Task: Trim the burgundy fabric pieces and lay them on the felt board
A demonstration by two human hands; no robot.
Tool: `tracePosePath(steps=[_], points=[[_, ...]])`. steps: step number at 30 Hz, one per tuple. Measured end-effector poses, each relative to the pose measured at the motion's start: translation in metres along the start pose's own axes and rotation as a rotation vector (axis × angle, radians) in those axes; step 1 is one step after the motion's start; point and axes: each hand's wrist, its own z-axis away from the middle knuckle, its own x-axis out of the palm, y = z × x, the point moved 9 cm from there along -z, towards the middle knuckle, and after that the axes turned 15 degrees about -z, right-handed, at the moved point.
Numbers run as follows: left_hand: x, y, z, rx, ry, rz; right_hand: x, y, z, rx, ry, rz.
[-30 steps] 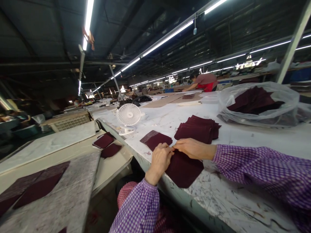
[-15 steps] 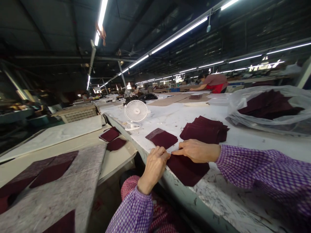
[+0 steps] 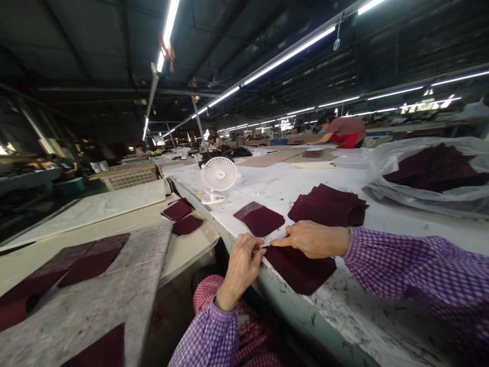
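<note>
A maroon fabric piece [image 3: 305,272], apparently the top of a small stack, lies at the table's near edge. My right hand [image 3: 315,239] rests on its far side. The index finger is stretched out flat to the fabric's left corner, and the other fingers are partly curled beneath the palm. Beside that corner, my left hand [image 3: 243,262] is closed in a pinch, thumb against fingertips. What lies between those fingertips is too small to make out. Just beyond the hands sit another maroon stack [image 3: 262,219] and a larger fanned-out maroon pile [image 3: 326,204].
A small white fan [image 3: 219,174] stands near the edge of the white table [image 3: 267,181]. At right, a clear plastic bag [image 3: 420,199] holds more maroon pieces. Left, a lower board [image 3: 126,285] carries maroon pieces. A person in red [image 3: 346,133] bends over a table farther back.
My left hand has drawn slightly back from the fabric's corner, its thumb now showing. My right hand stays on the fabric. The whole view has shifted a little.
</note>
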Motion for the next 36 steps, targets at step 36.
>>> tracePosePath(steps=[36], points=[[-0.003, 0.020, -0.028, 0.205, -0.162, -0.231, 0.010, 0.044, -0.011, 0.151, 0.048, -0.664]])
